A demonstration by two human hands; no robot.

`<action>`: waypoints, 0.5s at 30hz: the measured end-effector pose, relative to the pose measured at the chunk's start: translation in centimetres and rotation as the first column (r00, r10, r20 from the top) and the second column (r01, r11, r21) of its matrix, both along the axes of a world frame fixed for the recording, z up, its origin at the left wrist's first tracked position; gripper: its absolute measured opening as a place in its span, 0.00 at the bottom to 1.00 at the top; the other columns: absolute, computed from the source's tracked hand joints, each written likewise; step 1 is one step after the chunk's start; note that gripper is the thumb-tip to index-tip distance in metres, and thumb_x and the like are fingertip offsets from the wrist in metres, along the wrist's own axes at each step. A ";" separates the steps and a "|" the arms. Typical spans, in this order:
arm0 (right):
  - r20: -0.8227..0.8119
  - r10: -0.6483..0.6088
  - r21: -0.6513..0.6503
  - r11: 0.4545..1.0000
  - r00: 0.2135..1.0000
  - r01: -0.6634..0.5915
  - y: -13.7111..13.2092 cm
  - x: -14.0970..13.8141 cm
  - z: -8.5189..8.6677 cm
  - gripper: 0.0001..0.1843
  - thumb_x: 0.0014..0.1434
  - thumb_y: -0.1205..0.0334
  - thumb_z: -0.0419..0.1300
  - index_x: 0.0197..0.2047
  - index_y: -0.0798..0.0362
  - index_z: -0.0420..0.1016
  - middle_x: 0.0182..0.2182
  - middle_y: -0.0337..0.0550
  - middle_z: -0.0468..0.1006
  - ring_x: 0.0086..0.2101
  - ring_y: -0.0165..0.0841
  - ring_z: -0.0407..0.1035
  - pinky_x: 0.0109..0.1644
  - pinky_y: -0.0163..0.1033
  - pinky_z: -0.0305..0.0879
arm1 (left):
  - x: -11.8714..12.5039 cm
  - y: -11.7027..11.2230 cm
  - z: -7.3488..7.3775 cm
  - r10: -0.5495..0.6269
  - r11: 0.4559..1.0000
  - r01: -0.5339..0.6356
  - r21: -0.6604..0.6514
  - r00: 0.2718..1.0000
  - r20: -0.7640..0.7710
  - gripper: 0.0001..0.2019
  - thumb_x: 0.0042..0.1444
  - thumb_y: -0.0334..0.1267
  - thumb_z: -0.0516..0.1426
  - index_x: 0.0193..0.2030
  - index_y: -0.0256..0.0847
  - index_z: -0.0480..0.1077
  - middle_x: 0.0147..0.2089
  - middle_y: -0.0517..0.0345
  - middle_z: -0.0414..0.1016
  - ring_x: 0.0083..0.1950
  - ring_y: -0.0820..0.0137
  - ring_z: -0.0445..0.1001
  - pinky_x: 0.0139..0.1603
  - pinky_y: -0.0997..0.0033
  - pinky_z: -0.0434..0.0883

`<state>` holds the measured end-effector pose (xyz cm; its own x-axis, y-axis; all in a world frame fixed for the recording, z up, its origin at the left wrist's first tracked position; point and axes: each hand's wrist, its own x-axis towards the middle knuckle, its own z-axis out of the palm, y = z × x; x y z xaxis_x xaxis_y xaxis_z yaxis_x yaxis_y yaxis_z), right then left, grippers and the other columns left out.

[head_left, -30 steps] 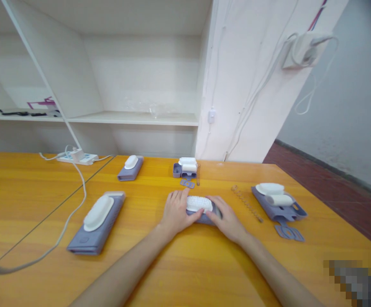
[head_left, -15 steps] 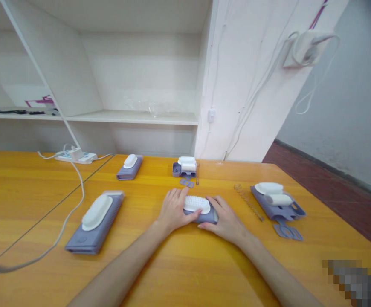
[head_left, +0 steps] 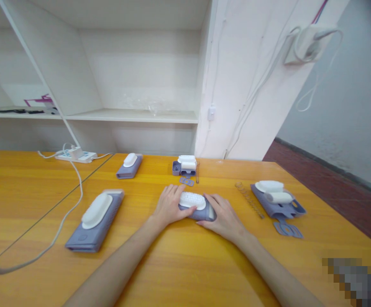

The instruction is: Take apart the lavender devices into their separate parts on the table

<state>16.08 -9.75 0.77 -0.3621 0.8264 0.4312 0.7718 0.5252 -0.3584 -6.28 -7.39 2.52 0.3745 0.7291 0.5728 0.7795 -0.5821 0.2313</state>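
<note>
A small lavender device with a white bristled brush top [head_left: 192, 200] lies on the orange table [head_left: 185, 256] in the middle. My left hand [head_left: 169, 207] grips its left end, fingers curled around the side. My right hand [head_left: 224, 216] grips its right end, thumb and fingers pressed against the lavender body. Both hands hold the same device between them, low over the tabletop.
A larger lavender unit with a white pad [head_left: 95, 218] lies at the left, a smaller one [head_left: 129, 164] behind it. Disassembled units sit at the back [head_left: 185, 165] and right [head_left: 276, 199], with a spring [head_left: 248, 199] and flat lavender parts [head_left: 288, 229]. A white cable [head_left: 60, 221] runs from a power strip [head_left: 76, 156].
The brush-topped device and both hands have shifted slightly away from me and to the left; the grip looks the same.
</note>
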 end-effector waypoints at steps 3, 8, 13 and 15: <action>-0.010 0.045 0.001 0.999 0.999 -0.045 0.0 -0.1 0.4 0.43 0.42 0.43 0.67 0.59 0.50 0.61 0.50 0.51 0.70 0.49 0.45 0.64 0.54 0.53 0.62 | -0.3 0.1 0.2 -0.017 1.000 0.018 -0.005 1.000 0.013 0.29 0.49 0.60 0.54 0.51 0.40 0.62 0.43 0.48 0.71 0.45 0.58 0.69 0.46 0.57 0.66; -0.050 0.114 -0.082 0.990 0.992 -0.118 0.1 0.6 0.6 0.46 0.44 0.44 0.67 0.62 0.50 0.57 0.54 0.50 0.66 0.53 0.42 0.62 0.58 0.48 0.60 | -1.1 0.4 0.2 -0.051 0.999 0.051 -0.013 0.999 0.013 0.28 0.49 0.58 0.55 0.51 0.41 0.62 0.45 0.49 0.71 0.46 0.59 0.69 0.47 0.58 0.67; -0.171 0.027 -0.091 0.995 0.985 -0.043 0.6 1.2 -0.3 0.41 0.46 0.47 0.66 0.60 0.50 0.58 0.53 0.48 0.65 0.52 0.40 0.63 0.55 0.46 0.62 | -2.7 1.2 -0.3 0.066 0.998 -0.067 0.012 0.998 0.013 0.28 0.50 0.57 0.55 0.51 0.39 0.62 0.44 0.48 0.71 0.46 0.59 0.70 0.47 0.59 0.67; -0.197 -0.029 -0.079 0.997 0.980 0.013 1.0 1.3 -0.7 0.38 0.44 0.47 0.66 0.56 0.51 0.62 0.51 0.48 0.67 0.51 0.41 0.64 0.56 0.48 0.61 | -3.3 1.6 -0.4 0.110 0.994 -0.110 0.019 0.994 0.018 0.28 0.50 0.57 0.55 0.51 0.39 0.62 0.45 0.47 0.71 0.46 0.59 0.70 0.48 0.59 0.67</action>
